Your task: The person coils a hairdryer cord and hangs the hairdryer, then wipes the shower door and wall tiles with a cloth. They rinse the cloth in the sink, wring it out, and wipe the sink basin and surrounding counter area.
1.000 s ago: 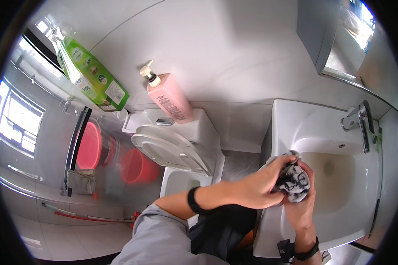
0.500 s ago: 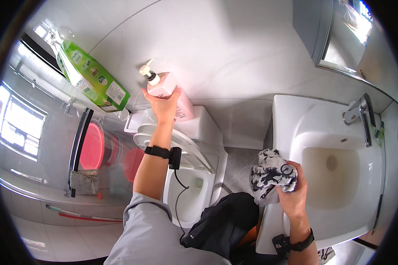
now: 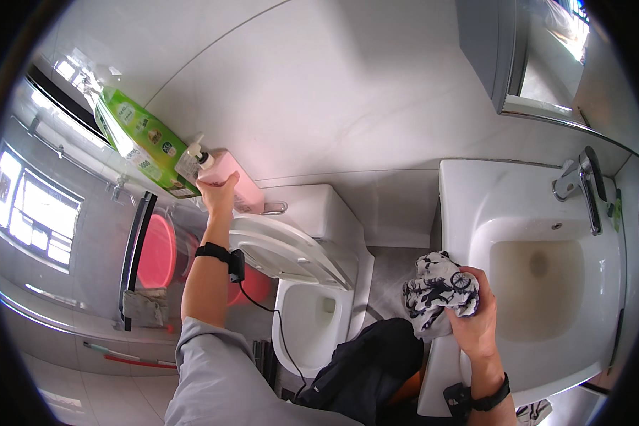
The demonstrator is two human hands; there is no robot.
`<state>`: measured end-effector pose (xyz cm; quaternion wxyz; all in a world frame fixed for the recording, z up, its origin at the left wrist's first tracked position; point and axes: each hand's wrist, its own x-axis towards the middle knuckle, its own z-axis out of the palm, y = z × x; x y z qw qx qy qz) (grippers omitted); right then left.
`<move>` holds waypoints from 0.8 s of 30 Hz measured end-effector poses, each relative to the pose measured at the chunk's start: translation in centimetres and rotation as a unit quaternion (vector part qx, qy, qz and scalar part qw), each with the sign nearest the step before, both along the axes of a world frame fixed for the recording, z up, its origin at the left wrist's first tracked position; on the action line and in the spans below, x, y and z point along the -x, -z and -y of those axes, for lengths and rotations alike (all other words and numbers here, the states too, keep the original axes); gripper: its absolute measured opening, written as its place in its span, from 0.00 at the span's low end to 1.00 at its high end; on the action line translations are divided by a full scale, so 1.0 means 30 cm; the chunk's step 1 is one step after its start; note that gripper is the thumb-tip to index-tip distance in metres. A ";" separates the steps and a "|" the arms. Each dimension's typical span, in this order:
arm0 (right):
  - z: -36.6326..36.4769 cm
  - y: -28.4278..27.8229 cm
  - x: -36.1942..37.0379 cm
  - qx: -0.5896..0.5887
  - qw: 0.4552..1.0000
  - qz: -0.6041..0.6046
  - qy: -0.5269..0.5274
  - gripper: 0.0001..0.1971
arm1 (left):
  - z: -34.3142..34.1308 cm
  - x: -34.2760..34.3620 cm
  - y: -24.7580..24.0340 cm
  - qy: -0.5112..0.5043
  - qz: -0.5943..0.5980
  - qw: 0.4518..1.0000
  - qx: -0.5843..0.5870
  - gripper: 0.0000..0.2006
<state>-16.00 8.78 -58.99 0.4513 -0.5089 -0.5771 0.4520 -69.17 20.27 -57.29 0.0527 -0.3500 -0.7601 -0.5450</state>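
Note:
My left hand (image 3: 219,195) is wrapped round a pink pump bottle (image 3: 246,189) with a white pump head, at the left end of the toilet tank (image 3: 302,202). Whether the bottle's base rests on the tank cannot be told. Close behind its pump stands a tall green package (image 3: 143,142). At the front left edge of the sink (image 3: 468,206), my right hand (image 3: 477,323) grips a bunched white cloth (image 3: 437,291) with a dark bicycle print.
Below the tank is the toilet (image 3: 307,319), its lid and seat raised. A chrome faucet (image 3: 588,188) stands over the sink, which holds cloudy water. Red basins (image 3: 156,250) show at the left behind glass. A mirror cabinet (image 3: 508,64) juts out upper right.
My left hand has carried the pink pump bottle leftward along the tank, up beside the green package. My right hand still grips the cloth by the sink. The whole view has shifted slightly.

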 end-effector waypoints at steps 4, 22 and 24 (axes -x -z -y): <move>0.001 0.007 0.004 0.001 1.000 0.001 0.001 0.24 | 0.009 0.060 0.024 -0.033 0.029 0.999 0.013 0.44; -0.039 -0.104 0.088 -0.008 0.998 -0.041 0.044 0.23 | 0.363 -0.730 -0.039 0.458 0.135 0.861 0.176 0.16; -0.050 -0.141 0.142 -0.029 0.997 -0.057 -0.036 0.27 | 0.441 -0.988 0.073 0.591 0.259 0.754 0.122 0.18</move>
